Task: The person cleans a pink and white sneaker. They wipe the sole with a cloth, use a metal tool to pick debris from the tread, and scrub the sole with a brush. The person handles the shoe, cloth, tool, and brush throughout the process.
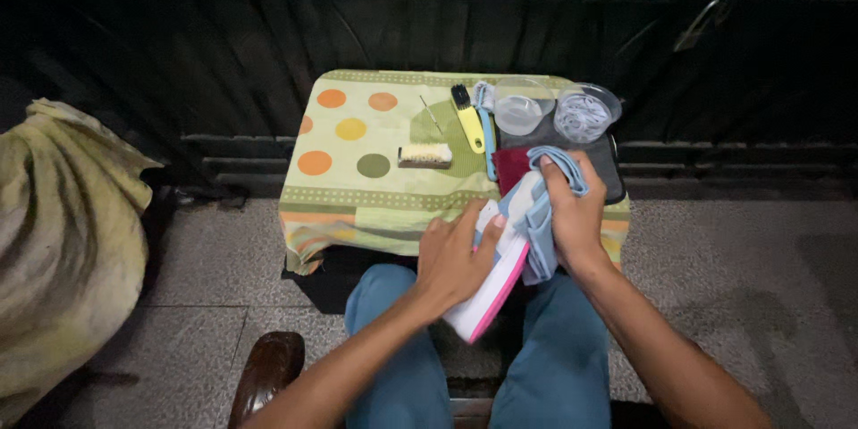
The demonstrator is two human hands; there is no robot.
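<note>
To my far left a big yellowish sack (63, 241) lies on the grey floor (742, 268), well apart from everything I work with. In front of my knees stands the small surface (357, 188), covered with a green cloth with round dots. On its right part there is a dark tray (612, 165), and at the back of the tray two clear bowls (554, 109) stand side by side.

The shoe (493, 290) is not on the surface; I keep it over my lap, just before the near edge of the surface. It is white with a pink sole, and its long axis goes diagonally, from low near my left wrist up and to the right, toward the tray. My left hand (456, 259) is clamped on its side from the left and steadies it. My right hand (572, 214) is at the upper end, closed around a blue cloth (541, 206) which it presses on the shoe, so the right hand is nearer to the tray. A dark red cloth (511, 167) lies just behind, touching the tray edge.

Further back on the surface I see a yellow brush (468, 118), and a small pale brush (425, 155) left of it. Nothing stands between my hands and these tools. At bottom left, a brown shoe (268, 375) rests on the floor.
</note>
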